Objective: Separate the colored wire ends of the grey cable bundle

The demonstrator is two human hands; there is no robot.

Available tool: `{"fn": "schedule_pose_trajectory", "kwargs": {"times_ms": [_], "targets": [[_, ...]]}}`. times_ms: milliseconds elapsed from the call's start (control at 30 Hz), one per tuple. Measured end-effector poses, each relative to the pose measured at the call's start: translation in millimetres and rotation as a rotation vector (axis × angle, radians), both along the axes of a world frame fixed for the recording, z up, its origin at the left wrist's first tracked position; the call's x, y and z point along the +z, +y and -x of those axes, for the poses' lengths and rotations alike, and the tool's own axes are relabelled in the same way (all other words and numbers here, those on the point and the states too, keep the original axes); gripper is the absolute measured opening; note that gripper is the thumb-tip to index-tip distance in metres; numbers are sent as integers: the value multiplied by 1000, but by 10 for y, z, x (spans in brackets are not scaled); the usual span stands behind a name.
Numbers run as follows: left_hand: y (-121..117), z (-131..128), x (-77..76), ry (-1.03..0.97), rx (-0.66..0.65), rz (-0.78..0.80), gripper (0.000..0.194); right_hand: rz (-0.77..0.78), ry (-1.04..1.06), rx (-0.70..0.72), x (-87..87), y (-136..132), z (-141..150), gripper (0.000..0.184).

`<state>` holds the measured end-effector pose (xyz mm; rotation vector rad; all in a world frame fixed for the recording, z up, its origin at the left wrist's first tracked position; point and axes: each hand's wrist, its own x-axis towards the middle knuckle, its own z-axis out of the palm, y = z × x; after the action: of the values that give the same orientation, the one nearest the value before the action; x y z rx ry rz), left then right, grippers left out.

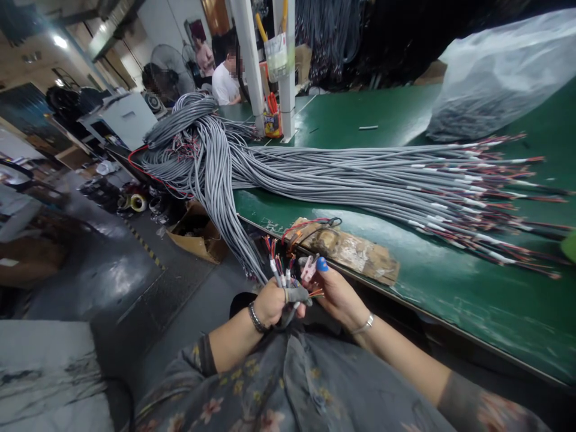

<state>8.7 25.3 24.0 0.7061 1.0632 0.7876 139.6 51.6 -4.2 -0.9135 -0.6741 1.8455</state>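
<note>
My left hand (pixel 271 302), with grey coverings on some fingers, is closed around several grey cables (pixel 278 277) in front of my body. Their ends point up, showing white bands and loose red, blue and dark wires. Thin coloured wire ends (pixel 317 294) stick out to the right of that hand's fingers. Just beside it, my right hand (pixel 341 298) has blue wrapping on its thumb tip and is closed on a small pale pink piece (pixel 308 270), whose kind I cannot make out. More grey cables (pixel 231 231) hang over the table edge, left of my hands.
A long bundle of grey cables (pixel 324 171) lies across the green table (pixel 472 324). A worn wooden board (pixel 355 249) sits at the near edge. Beyond are white posts (pixel 288 102) and a plastic bag (pixel 504 78). A cardboard box (pixel 198 234) stands below; two people (pixel 225 84) are behind.
</note>
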Motion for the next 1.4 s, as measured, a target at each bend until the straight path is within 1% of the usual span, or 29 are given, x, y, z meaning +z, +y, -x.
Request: {"fn": "schedule_pose_trajectory", "kwargs": {"times_ms": [133, 267, 400, 467, 667, 767, 867, 967, 1033, 1100, 1200, 1300, 1400], "targets": [[-21, 2, -24, -1, 36, -5, 38, 49, 66, 33, 35, -16, -12, 51], [-115, 32, -19, 37, 50, -69, 42, 79, 126, 88, 51, -25, -36, 53], [-208, 44, 10, 77, 131, -133, 42, 39, 108, 28, 35, -42, -41, 39], [-218, 32, 19, 78, 165, -145, 42, 15, 91, 9, 40, -55, -40, 36], [-159, -37, 5, 73, 227, -132, 42, 40, 115, 14, 105, -63, -47, 41], [-141, -53, 10, 52, 239, -124, 42, 33, 108, 25, 115, -55, -44, 40], [-130, -55, 26, 45, 237, -114, 44, -12, 64, 8, 80, -52, -35, 42], [-121, -52, 37, 47, 217, -107, 45, -106, -50, -46, 12, -47, -31, 50], [-116, -49, 33, 46, 209, -103, 45, -139, -97, -50, -28, -36, -29, 52], [-114, -46, 22, 46, 206, -97, 45, -114, -65, -9, -54, -16, -24, 53], [-115, -43, 0, 59, 217, -87, 44, -19, 65, 46, -72, 17, -6, 53], [-113, -46, -14, 68, 222, -80, 44, 18, 157, 13, -89, 41, 17, 49], [-108, -52, -16, 76, 210, -64, 43, 27, 191, -28, -105, 47, 33, 43]]}}
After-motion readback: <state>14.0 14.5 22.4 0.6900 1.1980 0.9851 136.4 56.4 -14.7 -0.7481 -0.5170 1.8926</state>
